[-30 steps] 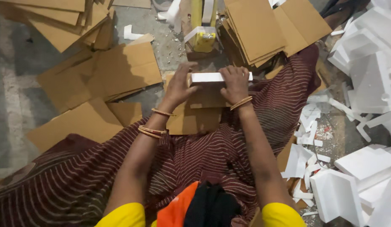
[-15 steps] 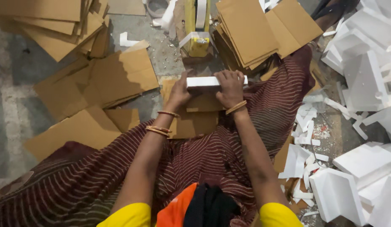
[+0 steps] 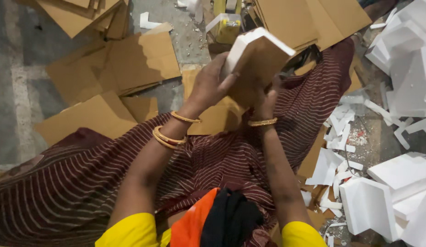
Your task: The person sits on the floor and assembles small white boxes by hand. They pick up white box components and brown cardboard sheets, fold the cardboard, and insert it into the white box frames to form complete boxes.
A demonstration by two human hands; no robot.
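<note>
Brown flat cardboard sheets (image 3: 130,64) on floor far left; white foam blocks (image 3: 405,77) on right; brown cardboard-wrapped white foam piece (image 3: 256,57) btwn, above striped maroon cloth (image 3: 213,160).

Both arms reach forward over the lap, bent at the elbows. The left hand (image 3: 210,84) is raised, fingers curled in a closed grip. The right hand (image 3: 267,98) sits lower, mostly hidden, its grip unclear.
</note>
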